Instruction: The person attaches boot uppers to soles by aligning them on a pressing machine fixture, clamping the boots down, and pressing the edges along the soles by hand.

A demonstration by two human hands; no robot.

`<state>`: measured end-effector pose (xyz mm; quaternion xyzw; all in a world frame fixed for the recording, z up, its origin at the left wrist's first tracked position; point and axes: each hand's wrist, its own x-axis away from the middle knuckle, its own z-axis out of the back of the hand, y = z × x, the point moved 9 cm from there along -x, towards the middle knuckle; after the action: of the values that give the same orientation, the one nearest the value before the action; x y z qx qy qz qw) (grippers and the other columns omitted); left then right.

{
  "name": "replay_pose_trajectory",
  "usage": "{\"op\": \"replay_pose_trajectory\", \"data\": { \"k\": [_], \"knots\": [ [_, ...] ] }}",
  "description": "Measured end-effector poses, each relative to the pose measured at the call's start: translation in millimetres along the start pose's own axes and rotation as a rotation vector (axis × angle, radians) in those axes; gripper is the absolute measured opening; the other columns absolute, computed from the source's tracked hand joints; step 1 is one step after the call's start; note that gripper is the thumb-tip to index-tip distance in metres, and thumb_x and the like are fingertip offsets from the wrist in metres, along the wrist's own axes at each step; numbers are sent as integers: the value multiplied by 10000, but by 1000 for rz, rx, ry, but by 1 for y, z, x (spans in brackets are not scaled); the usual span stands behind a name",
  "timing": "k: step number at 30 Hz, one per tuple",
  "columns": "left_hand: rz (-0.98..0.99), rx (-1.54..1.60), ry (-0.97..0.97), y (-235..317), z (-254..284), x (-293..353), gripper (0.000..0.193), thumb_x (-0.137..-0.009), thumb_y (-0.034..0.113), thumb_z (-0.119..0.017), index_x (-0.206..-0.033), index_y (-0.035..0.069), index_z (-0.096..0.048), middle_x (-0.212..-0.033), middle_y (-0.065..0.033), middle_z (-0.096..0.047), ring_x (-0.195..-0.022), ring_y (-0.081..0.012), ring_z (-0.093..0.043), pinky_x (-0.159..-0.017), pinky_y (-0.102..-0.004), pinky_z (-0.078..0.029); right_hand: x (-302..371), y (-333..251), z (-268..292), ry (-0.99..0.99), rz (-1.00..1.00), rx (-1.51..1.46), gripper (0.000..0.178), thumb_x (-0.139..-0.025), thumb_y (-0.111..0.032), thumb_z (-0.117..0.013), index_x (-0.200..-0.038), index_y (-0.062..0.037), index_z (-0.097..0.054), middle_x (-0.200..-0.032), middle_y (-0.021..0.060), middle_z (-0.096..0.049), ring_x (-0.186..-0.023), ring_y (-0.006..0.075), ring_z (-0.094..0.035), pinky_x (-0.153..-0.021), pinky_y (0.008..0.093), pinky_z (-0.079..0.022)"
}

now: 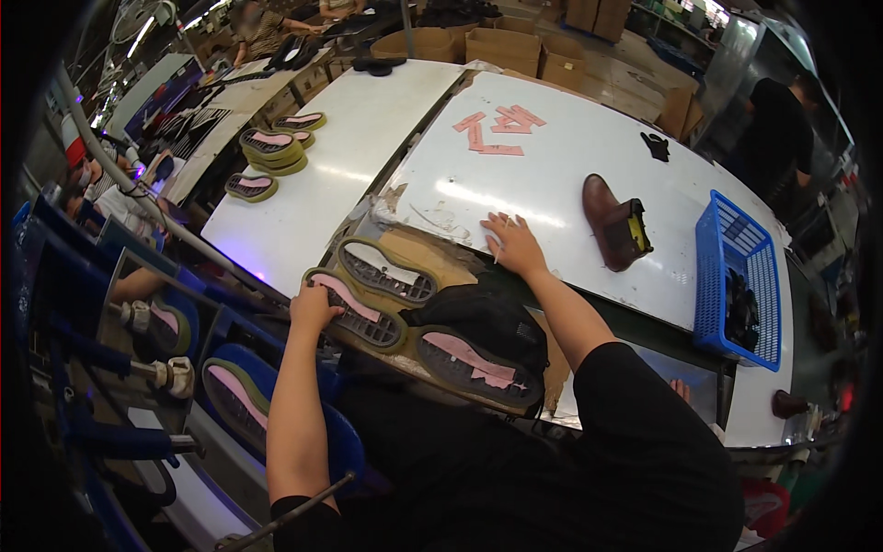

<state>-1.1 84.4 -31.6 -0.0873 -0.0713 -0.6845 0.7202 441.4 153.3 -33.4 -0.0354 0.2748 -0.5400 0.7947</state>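
My left hand [313, 308] grips the left edge of an olive-rimmed shoe sole [361, 316] with a pink strip in its dark, ribbed inside. Beside it lies another shoe sole [391, 273] with a white strip. A third sole [478, 370], pink inside, rests nearer me against a black bag-like bundle [478, 317]. Over the near edge of the white table [543, 198], my right hand [515, 244] has its fingers spread. A thin pale sliver shows by its thumb; whether the hand holds it is unclear.
A brown ankle boot [609, 221] lies on the table, with pink paper slips [497, 129] farther back. At right stands a blue basket [736, 285] with dark things inside. More soles [273, 152] sit on the left table. Blue machinery [120, 432] is close on my left.
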Motion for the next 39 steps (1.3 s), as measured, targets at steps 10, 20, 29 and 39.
{"op": "replay_pose_trajectory", "data": {
  "k": [10, 20, 29, 39],
  "knots": [
    [8, 54, -9, 7, -2, -6, 578, -775, 467, -857, -1077, 10, -670, -1373, -230, -608, -1374, -404, -510, -1004, -487, -532, 7, 8, 20, 74, -12, -76, 355, -977, -292, -634, -1292, -132, -675, -1370, 124, -665, -1328, 339, -572, -1191, 476, -347],
    [-6, -63, -76, -8, -17, -1, 687, -898, 487, -740, -1394, 40, -579, -1552, -152, -490, -1439, -393, -447, -1060, -491, -510, 257, 58, 173, 1102, -708, -80, 495, -912, -153, -797, -1339, 6, -603, -1268, 173, -678, -1184, 298, -637, -1071, 410, -452],
    [25, 96, -38, 21, 127, 82, 580, -941, 566, -636, -1360, 166, -663, -1210, -158, -726, -1139, -374, -677, -938, -495, -545, 149, 200, 176, 566, -696, -509, 652, -790, -296, -897, -1256, 89, -652, -1195, 195, -726, -1015, 248, -714, -929, 367, -540],
    [130, 1331, 692, -40, 119, 345, 312, -1088, 193, -531, -1074, -62, -711, -1059, -121, -761, -950, -163, -715, -853, -286, -546, 114, -12, 112, 576, -584, -1796, 502, -916, -219, -744, -1344, -43, -550, -1253, 110, -664, -1090, 282, -691, -950, 420, -574]
  ]
}}
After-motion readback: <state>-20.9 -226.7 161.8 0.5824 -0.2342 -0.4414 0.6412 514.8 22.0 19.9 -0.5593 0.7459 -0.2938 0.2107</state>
